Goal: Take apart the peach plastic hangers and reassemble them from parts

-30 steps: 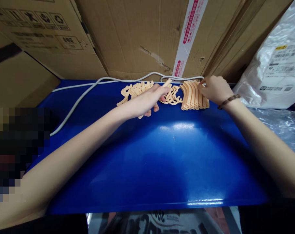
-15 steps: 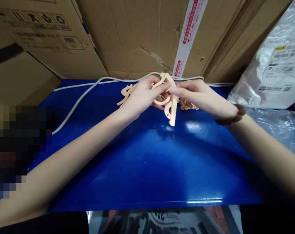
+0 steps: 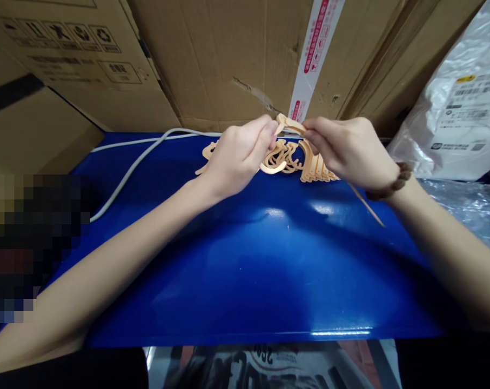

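Note:
Between my two hands is a peach-coloured plastic clothes hanger (image 3: 290, 125), raised over the far part of the blue table. My left hand (image 3: 239, 154) is closed around its left side, with the fingertips pressed together. My right hand (image 3: 348, 143) pinches the other side, and a thin strip (image 3: 367, 205) sticks out below that hand toward the lower right. Behind and beneath them lies a row of similar hangers (image 3: 318, 168), their curved hooks bunched near the middle. My left hand covers part of this row.
The blue table (image 3: 245, 270) has large cardboard boxes (image 3: 212, 65) along its back. A white cable (image 3: 127, 175) runs across the left and rear. Plastic-wrapped packages (image 3: 459, 119) stand at the right. Below the front edge is a printed grey bag (image 3: 264, 370).
The hanger part that hung down between my hands has swung up and out. My hands have moved apart, the right one rightward, and more of the hanger row shows.

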Motion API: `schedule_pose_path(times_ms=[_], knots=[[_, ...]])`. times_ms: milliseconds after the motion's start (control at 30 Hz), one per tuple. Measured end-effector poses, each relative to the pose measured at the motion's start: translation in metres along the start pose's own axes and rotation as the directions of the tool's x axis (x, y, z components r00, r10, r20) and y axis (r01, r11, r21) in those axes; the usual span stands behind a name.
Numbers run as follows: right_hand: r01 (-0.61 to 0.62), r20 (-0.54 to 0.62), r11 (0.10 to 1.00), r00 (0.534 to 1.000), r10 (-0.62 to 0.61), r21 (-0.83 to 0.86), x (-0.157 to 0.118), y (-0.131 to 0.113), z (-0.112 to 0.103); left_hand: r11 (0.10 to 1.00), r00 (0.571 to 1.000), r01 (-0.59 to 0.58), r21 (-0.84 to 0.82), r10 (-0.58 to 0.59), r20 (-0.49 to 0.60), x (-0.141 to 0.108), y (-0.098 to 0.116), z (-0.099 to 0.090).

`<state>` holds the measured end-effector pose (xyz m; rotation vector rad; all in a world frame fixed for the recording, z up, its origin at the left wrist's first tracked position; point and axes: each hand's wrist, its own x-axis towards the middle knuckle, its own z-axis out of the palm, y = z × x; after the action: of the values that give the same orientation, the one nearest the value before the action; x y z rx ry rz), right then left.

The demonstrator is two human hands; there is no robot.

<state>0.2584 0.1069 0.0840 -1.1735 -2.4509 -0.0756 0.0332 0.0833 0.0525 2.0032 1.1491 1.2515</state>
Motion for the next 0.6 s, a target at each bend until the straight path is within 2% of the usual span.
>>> schedule_pose_path(times_ms=[100, 167, 233, 300, 400, 500, 600], knots=[[-0.072, 0.045, 0.96, 0.997, 0.062, 0.272, 0.002, 0.001, -0.001, 0.99, 0.999, -0.004, 0.14, 0.011, -0.047, 0.0, -0.008, 0.006], [-0.158, 0.038, 0.853, 0.986, 0.16, 0.497, 0.004, 0.001, -0.004, 0.986, 1.0, 0.012, 0.168, -0.007, -0.029, 0.009, -0.016, 0.011], [-0.231, 0.038, 0.724, 0.961, 0.273, 0.65, 0.005, 0.002, -0.007, 0.983, 0.997, 0.04, 0.178, -0.05, 0.051, 0.022, -0.026, 0.017], [-0.28, 0.045, 0.622, 0.93, 0.366, 0.731, 0.005, 0.0, -0.01, 0.976, 0.973, 0.119, 0.182, -0.151, 0.176, 0.035, -0.037, 0.025], [-0.301, 0.063, 0.543, 0.909, 0.412, 0.784, 0.004, -0.004, -0.013, 0.963, 0.931, 0.198, 0.185, -0.244, 0.273, 0.049, -0.051, 0.035], [-0.286, 0.062, 0.535, 0.915, 0.398, 0.795, 0.003, -0.008, -0.014, 0.949, 0.947, 0.2, 0.243, -0.251, 0.201, 0.055, -0.057, 0.041], [-0.228, -0.002, 0.53, 0.918, 0.397, 0.817, 0.004, -0.009, -0.013, 0.906, 0.966, 0.238, 0.349, -0.257, 0.011, 0.056, -0.053, 0.041]])
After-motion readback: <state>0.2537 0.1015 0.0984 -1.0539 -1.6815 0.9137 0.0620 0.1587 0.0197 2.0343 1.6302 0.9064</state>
